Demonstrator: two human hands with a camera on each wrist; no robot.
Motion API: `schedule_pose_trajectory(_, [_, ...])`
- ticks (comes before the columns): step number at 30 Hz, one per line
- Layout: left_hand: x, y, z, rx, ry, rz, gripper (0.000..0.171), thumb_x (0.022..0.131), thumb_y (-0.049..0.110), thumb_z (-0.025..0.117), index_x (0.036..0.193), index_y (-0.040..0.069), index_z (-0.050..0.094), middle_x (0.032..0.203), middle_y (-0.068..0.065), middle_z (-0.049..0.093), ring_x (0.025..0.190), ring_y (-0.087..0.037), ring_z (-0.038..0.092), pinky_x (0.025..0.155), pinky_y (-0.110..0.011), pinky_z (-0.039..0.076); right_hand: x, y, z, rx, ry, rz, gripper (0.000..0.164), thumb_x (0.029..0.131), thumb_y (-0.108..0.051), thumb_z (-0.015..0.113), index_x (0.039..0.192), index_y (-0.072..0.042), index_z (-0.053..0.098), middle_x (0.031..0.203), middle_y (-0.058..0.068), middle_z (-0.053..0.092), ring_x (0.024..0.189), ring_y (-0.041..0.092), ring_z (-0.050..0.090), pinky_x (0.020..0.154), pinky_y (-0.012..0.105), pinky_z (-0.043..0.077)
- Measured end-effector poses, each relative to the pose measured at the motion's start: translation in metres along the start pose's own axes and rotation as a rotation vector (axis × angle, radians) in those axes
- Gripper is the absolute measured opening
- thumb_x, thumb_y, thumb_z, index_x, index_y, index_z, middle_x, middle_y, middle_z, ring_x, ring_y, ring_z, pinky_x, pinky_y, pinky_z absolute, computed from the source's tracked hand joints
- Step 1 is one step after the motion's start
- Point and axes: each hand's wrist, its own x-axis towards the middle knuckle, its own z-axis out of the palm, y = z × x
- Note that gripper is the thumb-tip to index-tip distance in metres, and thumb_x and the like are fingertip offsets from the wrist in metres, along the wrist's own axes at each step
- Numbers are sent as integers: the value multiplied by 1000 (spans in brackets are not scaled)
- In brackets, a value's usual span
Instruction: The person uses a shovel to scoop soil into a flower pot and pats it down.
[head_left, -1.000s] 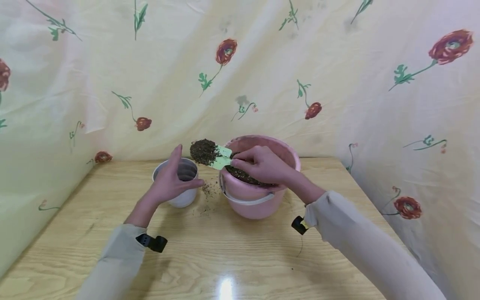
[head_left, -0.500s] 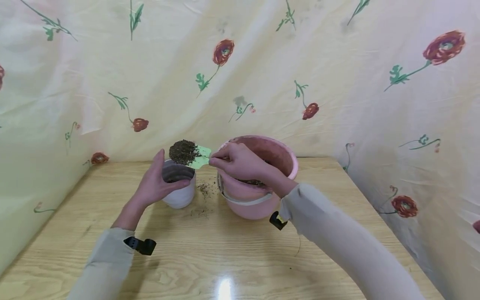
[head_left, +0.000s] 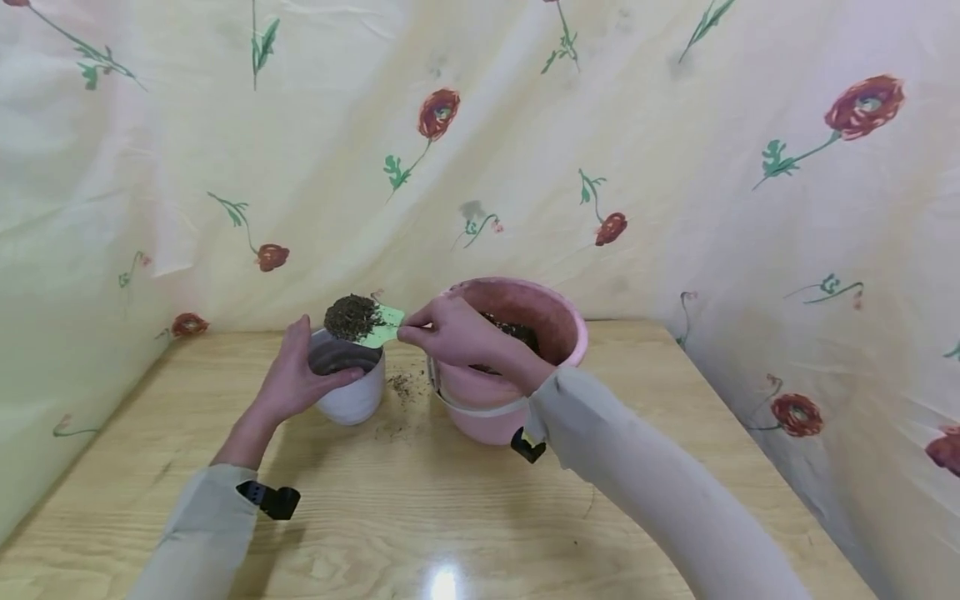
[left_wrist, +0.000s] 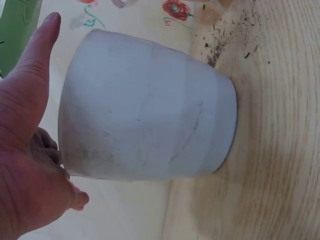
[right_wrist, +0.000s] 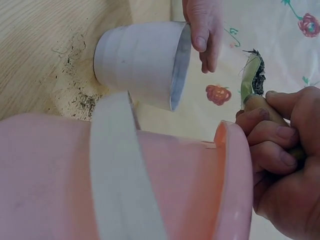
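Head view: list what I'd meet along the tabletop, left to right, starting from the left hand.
Left hand → white plant pot → spilled soil crumbs → pink bucket with a white handle.

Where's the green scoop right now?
In the head view, the green scoop, heaped with soil, is in the person's right hand, up above the white pot and left of the pink bucket.
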Motion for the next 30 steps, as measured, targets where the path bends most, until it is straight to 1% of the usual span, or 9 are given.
schedule_pose_trajectory(2, [-1, -3, -1, 6, -1, -13, 123, 77, 44, 79, 152, -2, -8, 156, -27, 2, 140, -45, 14, 107, -64, 21, 3, -2, 2, 0, -19, 17, 29, 100, -26, 52, 81, -17, 71, 59, -6, 42, 49, 8, 28, 58, 22, 36])
schedule_pose_trajectory(5, [-1, -7, -2, 12, -9, -30, 125, 77, 46, 79, 151, -2, -9, 155, -28, 3, 140, -46, 13, 108, -64, 21, 10, -6, 4, -6, -59, 30, 37, 101, -27, 50, 67, -14, 58, 56, -4, 32, 49, 10, 25, 55, 23, 33])
schedule_pose_trajectory(9, [0, -12, -2, 18, -5, -52, 130, 73, 49, 81, 151, -3, -8, 155, -29, 5, 139, -47, 16, 108, -63, 21, 18, -10, 7, -47, -75, 57, 37, 101, -28, 50, 68, -15, 62, 54, -5, 33, 49, 9, 28, 56, 23, 35])
schedule_pose_trajectory(12, [1, -13, 0, 10, 6, -71, 134, 68, 50, 84, 152, -3, -7, 155, -29, 6, 138, -47, 19, 108, -62, 22, 25, -12, 6, -90, -85, 93, 30, 100, -29, 51, 87, -17, 75, 55, -5, 41, 50, 9, 35, 60, 23, 40])
schedule_pose_trajectory(16, [2, -13, 2, -23, 5, -95, 137, 66, 50, 86, 152, -1, -7, 156, -28, 2, 140, -46, 16, 109, -61, 20, 34, -13, 6, -117, -116, 119, 29, 100, -31, 50, 107, -17, 75, 60, -4, 46, 54, 11, 40, 67, 25, 43])
schedule_pose_trajectory(21, [4, -13, 4, -56, -26, -123, 137, 66, 52, 85, 153, 4, -10, 158, -23, -4, 143, -44, 6, 111, -62, 16, 41, -11, 9, -132, -146, 140, 31, 101, -31, 49, 106, -16, 75, 62, -4, 49, 55, 11, 42, 65, 25, 42])
schedule_pose_trajectory(24, [5, -13, 5, -62, -40, -135, 138, 66, 54, 84, 153, 5, -12, 159, -22, -5, 144, -42, 4, 112, -61, 16, 45, -10, 10, -145, -172, 160, 34, 101, -32, 50, 87, -14, 74, 57, -5, 44, 51, 11, 38, 60, 25, 39])
schedule_pose_trajectory(27, [7, -12, 5, -57, -46, -140, 139, 66, 56, 83, 152, 5, -12, 159, -21, -4, 145, -41, 4, 113, -60, 15, 49, -9, 9, -161, -203, 167, 43, 101, -31, 51, 62, -14, 59, 51, -5, 34, 46, 10, 29, 54, 24, 33])
schedule_pose_trajectory(30, [10, -10, 4, -54, -45, -132, 137, 66, 54, 84, 153, 3, -10, 159, -23, 1, 144, -41, 7, 113, -58, 17, 54, -11, 8, -194, -240, 173, 49, 100, -32, 52, 54, -16, 47, 48, -5, 27, 43, 8, 23, 50, 23, 30])
